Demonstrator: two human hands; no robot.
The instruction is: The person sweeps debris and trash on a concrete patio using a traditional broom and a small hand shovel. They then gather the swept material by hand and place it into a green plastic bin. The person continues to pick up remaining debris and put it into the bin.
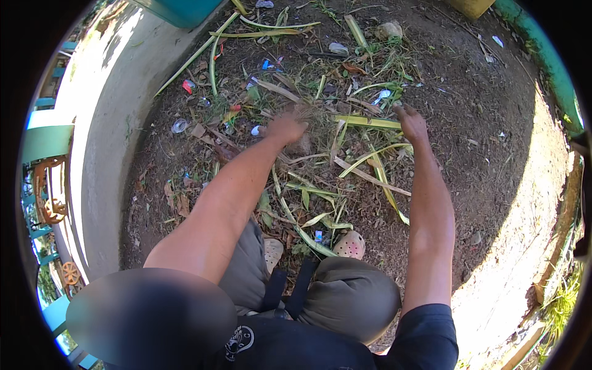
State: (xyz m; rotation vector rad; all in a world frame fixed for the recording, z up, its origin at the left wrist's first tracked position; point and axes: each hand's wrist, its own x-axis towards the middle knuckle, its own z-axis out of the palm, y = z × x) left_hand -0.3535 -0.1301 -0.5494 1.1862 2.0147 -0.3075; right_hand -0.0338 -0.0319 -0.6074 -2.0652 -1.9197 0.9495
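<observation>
My left hand (286,127) reaches low over a tangle of dry grass and leaf strips, its fingers partly blurred, so its grip is unclear. Beside its thumb lies a small white object (255,131). To the right, my right hand (410,121) is at the end of a broad yellow-green leaf strip (367,121); whether the fingers hold the strip is not plain. Between and below the hands, long cut leaf strips (381,173) and dry brown pieces (370,176) lie across the soil. A white plastic spoon-like piece (383,95) rests among grass just above the right hand.
A concrete edge (108,138) runs along the left. A teal container (185,11) stands at the top left, a yellow one (471,7) at the top right. A rock (388,31), a clear plastic cup or lid (179,126) and scraps of litter lie about. Clogs (350,245) are below.
</observation>
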